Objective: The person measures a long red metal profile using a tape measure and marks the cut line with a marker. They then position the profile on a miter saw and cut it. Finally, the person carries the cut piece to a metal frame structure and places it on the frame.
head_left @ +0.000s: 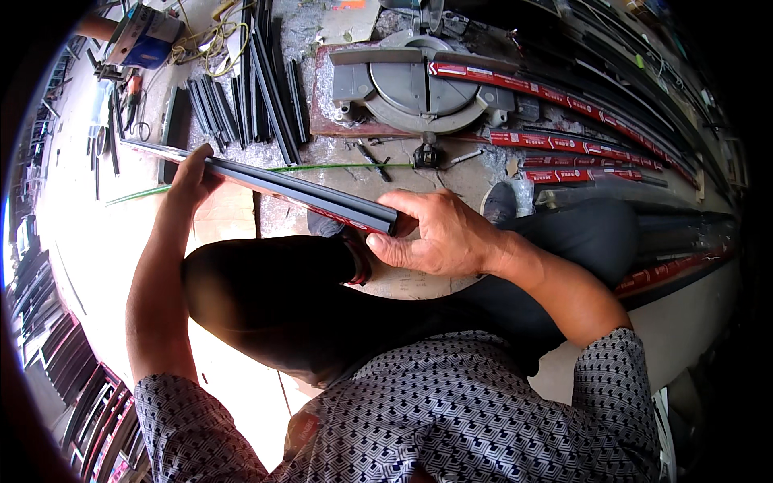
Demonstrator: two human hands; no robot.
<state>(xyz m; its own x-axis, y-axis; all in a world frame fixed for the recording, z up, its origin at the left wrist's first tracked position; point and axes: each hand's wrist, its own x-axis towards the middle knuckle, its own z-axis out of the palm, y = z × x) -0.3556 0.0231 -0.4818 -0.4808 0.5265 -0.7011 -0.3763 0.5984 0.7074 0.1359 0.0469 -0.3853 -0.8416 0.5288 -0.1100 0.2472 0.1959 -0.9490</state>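
Observation:
A long dark grey metal profile [302, 191] with grooves along its face slants across my lap, its far end up at the left. My left hand [193, 179] is wrapped round it partway along. At its near right end, my right hand [431, 232] grips it, thumb below and fingers behind. The underside carries a strip of red film, partly hidden. Beyond my hands stands a grey mitre saw [423, 84] with a round turntable; another profile with red film [555, 97] lies across its right side.
Several cut dark profiles [274, 97] lie on the floor at the far left, with a blue bucket [146, 39] and a yellow cord [211, 44] behind them. More film-wrapped profiles [564, 145] lie at the right. A green strip [338, 167] crosses the floor before the saw.

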